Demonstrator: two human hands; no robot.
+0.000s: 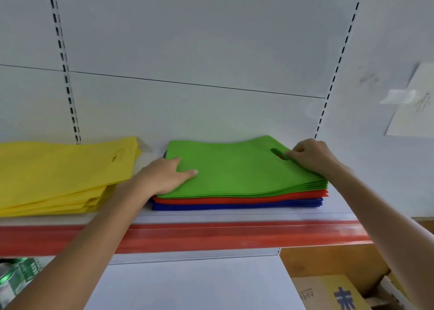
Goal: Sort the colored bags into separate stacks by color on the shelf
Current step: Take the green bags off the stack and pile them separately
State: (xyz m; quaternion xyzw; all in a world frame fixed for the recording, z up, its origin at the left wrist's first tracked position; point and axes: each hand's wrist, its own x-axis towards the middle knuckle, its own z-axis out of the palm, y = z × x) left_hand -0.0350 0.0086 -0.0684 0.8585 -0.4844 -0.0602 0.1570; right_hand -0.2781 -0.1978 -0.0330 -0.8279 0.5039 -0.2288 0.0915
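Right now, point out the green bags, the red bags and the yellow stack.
green bags [234, 171]: head view, top face of the uppermost bag.
red bags [234, 200]: head view, front edge, under the green.
yellow stack [58, 168]: head view, top face.

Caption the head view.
Left hand and right hand hold green bags atop red bags and blue bags; yellow stack beside.

Bag pile [58, 173] left on shelf [234, 215]; three-layer bag stack [234, 175] right, apart.
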